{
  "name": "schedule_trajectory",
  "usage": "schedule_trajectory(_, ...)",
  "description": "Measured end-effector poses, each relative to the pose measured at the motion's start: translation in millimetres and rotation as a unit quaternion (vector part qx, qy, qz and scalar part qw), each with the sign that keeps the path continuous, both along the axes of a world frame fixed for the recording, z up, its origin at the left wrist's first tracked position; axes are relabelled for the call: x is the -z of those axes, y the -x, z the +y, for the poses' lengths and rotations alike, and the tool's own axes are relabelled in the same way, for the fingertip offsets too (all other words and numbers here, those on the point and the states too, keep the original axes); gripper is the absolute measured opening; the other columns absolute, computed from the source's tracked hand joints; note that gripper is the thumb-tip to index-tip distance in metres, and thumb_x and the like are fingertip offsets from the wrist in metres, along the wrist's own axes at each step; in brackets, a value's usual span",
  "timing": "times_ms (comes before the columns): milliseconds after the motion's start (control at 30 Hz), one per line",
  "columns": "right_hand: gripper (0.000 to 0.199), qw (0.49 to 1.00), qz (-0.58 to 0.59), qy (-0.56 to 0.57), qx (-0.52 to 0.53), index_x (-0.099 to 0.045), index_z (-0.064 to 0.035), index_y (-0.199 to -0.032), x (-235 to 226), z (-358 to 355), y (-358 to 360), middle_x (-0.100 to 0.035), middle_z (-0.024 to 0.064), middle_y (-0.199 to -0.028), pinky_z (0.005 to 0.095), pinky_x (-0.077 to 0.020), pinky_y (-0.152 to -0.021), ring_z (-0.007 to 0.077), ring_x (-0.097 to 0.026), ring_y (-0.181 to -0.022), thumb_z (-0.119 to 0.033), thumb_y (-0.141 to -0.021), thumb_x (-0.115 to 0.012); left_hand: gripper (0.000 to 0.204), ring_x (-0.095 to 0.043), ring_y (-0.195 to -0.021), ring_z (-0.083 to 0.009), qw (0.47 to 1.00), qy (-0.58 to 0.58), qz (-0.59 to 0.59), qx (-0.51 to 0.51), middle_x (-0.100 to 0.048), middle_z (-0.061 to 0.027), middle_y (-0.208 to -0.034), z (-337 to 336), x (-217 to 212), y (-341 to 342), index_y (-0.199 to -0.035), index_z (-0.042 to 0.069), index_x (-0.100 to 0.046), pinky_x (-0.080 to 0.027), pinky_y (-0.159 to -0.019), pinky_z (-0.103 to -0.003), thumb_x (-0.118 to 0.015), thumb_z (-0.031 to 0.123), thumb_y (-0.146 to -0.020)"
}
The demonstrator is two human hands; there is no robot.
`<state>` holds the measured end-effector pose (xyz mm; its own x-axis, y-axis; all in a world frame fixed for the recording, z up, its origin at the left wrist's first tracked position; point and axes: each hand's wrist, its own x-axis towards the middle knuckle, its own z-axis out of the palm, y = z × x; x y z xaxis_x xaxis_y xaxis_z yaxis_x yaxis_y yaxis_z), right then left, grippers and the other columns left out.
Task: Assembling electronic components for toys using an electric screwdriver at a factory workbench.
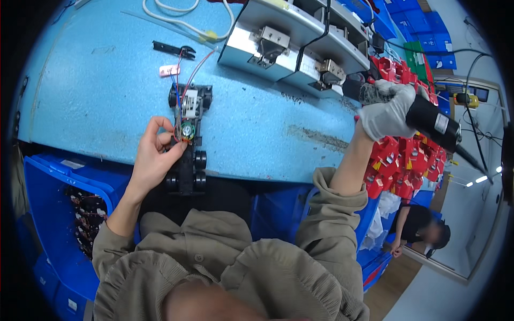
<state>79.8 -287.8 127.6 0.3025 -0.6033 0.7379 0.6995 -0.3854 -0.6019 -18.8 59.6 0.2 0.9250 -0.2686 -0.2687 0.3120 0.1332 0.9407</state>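
White label point(441, 123) on black tool point(423, 115), right hand point(390, 111), pink-white tag point(169, 70)

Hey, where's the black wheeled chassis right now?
In the head view, the black wheeled chassis is left of centre on the blue table, its near end reaching past the table's edge, with the left hand at its middle.

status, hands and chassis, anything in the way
Left hand at chassis, by green part. Right gloved hand gripping black power tool. Chassis overhanging table's near edge. Wires crowding green part.
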Motion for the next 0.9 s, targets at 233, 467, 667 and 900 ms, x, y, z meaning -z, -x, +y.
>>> schedule_trajectory(233,0.006,0.967,0.121,-0.133,-0.182,-0.050,-0.0044,-0.081,-2,62,52,-0.040,-0.0006,-0.056,0.0274,-0.0389,-0.053,0.0113,-0.042,-0.048,-0.010,-0.082,-0.048,0.029,-0.050,-0.071,-0.0031,0.998,0.034,-0.022,-0.050,-0.060,-0.0053,-0.086,-9,1,2,-0.098,0.006,-0.034,-0.038,-0.058,-0.017,-0.055,-0.004,-0.080)
schedule_trajectory(467,0.009,0.849,0.132,-0.146,-0.491,-0.048,-0.0086,-0.084,5,134,74,-0.030,-0.0044,-0.057,0.0266,-0.0304,-0.049,0.0092,-0.032,-0.047,-0.018,-0.083,-0.048,0.031,-0.050,-0.075,-0.0045,0.997,0.048,-0.053,-0.026,-0.060,-0.0057,-0.090,-7,1,4,-0.101,0.006,-0.035,-0.038,-0.063,-0.018,-0.055,-0.004,-0.079)
schedule_trajectory(667,0.019,0.819,0.166,-0.057,-0.547,-0.041,-0.0117,-0.069,22,163,61,-0.029,-0.0042,-0.057,0.0276,-0.0295,-0.049,0.0094,-0.032,-0.047,-0.021,-0.084,-0.046,0.030,-0.050,-0.078,-0.0050,0.998,0.028,-0.056,-0.012,-0.060,-0.0063,-0.090,-2,1,4,-0.099,0.006,-0.035,-0.040,-0.064,-0.019,-0.055,-0.003,-0.079)
schedule_trajectory(900,0.024,0.809,0.201,-0.061,-0.548,-0.039,-0.0117,-0.066,27,177,53,-0.030,-0.0029,-0.057,0.0279,-0.0294,-0.047,0.0100,-0.032,-0.045,-0.025,-0.086,-0.045,0.030,-0.048,-0.060,-0.0067,0.995,0.011,-0.093,-0.045,-0.062,-0.0085,-0.080,-5,9,4,-0.094,0.003,-0.035,-0.040,-0.054,-0.023,-0.056,-0.001,-0.073)
